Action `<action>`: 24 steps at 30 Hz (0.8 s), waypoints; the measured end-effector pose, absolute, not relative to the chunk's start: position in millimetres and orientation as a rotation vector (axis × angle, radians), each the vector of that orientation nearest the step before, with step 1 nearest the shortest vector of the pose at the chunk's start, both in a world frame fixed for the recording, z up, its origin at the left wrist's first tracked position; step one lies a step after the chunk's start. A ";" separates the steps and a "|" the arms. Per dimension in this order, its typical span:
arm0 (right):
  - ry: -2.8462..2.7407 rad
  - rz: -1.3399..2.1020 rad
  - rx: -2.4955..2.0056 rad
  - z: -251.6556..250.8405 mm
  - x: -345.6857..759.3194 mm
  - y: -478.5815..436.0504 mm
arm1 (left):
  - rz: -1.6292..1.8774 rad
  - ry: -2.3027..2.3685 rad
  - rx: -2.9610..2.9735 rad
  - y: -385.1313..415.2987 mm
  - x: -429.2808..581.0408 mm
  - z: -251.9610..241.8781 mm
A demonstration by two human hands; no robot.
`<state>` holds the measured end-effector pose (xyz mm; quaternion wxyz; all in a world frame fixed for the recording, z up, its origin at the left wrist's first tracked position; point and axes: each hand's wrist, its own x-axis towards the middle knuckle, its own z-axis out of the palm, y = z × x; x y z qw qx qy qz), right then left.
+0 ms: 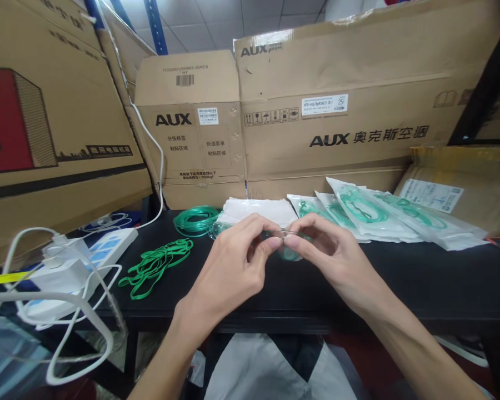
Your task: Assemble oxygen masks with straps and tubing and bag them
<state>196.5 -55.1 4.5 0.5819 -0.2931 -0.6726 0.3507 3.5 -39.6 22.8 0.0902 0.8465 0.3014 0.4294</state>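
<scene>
My left hand [237, 255] and my right hand [331, 250] meet above the middle of the black table, thumbs and forefingers pinched close together. A thin, dark strip or wire shows between the fingertips, too small to make out well. Behind the hands lie a white stack of packets [256, 209] and clear greenish plastic pieces, partly hidden. Left of them sit a coil of green tubing [196, 220] and a loose bundle of green elastic cords [156, 266]. White packets with green coiled tubing [364, 211] lie to the right.
A white power strip [112, 247] with plugs and looping white cables [87, 311] takes up the table's left side. Large cardboard boxes [275, 128] stand along the back and left. A wrapped parcel [475, 172] lies at the right rear.
</scene>
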 end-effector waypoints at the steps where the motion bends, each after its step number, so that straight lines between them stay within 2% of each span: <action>1: -1.547 0.845 -0.668 4.5 196.2 -55.3 | 1.280 0.860 2.513 -40.0 3.6 23.9; 9: -1.324 1.242 -0.455 3.4 193.9 -58.8 | 1.295 0.563 2.304 -37.9 -3.5 28.0; 24: -1.516 1.058 -0.521 5.2 189.2 -66.9 | 1.201 0.482 2.114 -40.4 -5.5 27.9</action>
